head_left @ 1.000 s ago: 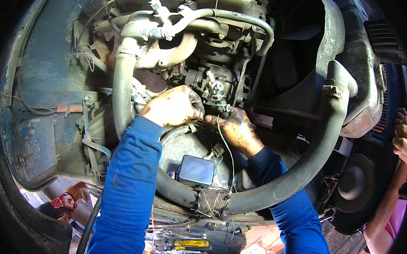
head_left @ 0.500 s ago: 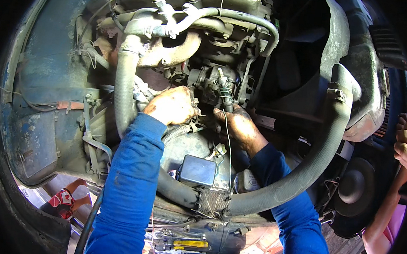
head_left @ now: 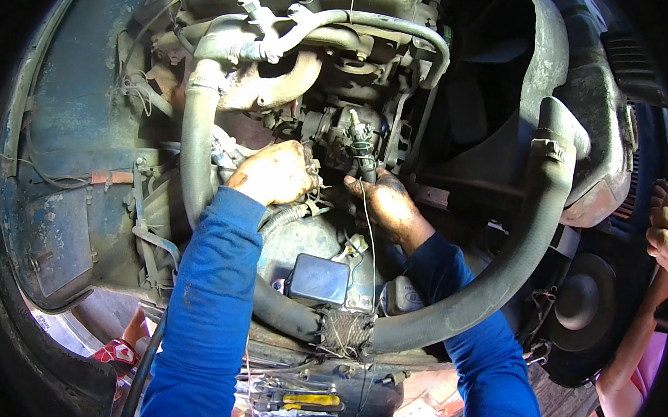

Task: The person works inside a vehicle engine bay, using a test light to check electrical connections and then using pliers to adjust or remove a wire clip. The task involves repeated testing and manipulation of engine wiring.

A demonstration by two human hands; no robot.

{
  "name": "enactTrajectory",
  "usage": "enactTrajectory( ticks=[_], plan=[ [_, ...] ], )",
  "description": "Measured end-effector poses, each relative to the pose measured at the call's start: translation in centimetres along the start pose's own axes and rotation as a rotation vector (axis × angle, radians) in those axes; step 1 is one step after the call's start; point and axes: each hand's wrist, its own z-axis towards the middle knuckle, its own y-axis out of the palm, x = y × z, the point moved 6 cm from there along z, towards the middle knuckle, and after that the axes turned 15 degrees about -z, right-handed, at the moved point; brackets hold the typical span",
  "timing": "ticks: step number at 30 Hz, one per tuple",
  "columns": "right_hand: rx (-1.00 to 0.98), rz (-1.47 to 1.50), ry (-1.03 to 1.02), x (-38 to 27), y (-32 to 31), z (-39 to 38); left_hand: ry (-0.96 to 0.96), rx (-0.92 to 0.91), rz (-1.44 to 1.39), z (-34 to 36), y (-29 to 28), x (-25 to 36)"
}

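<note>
Both my hands work inside an engine bay, below the bent metal pipes of the engine (head_left: 299, 84). My left hand (head_left: 275, 173) is closed, back up, beside a corrugated sleeve (head_left: 283, 219); whatever its fingertips grip is hidden. My right hand (head_left: 391, 204) has thumb and fingers closed round the lower end of a metal-tipped stem (head_left: 361, 145) wound with thin wire. The stem stands tilted in front of a round metal unit (head_left: 327, 135). A thin pale wire (head_left: 370, 237) runs down from beside the right fingers.
A thick dark hose (head_left: 490, 287) curves beneath my forearms, bound at the middle with mesh wrap (head_left: 346, 331). Above it sits a dark square box (head_left: 319, 280). Tools, including yellow-handled pliers (head_left: 311, 400), lie at the lower edge. Another person's arm (head_left: 632, 334) shows at right.
The whole view has shifted slightly, so things sit a little further left. My hands keep nearly the same hold. The red-clothed person at lower left has moved lower and shows less.
</note>
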Motion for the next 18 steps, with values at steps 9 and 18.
enactTrajectory(
  ticks=[9, 18],
  plan=[
    [0.138, -0.139, -0.394, -3.3, -4.3, -4.6, 0.116, 0.031, -0.026, -0.6, -0.9, 0.3],
    [0.706, -0.874, -0.41, -0.1, -11.0, -12.5, 0.237, 0.117, 0.212, -0.3, -0.3, -0.2]
  ],
)
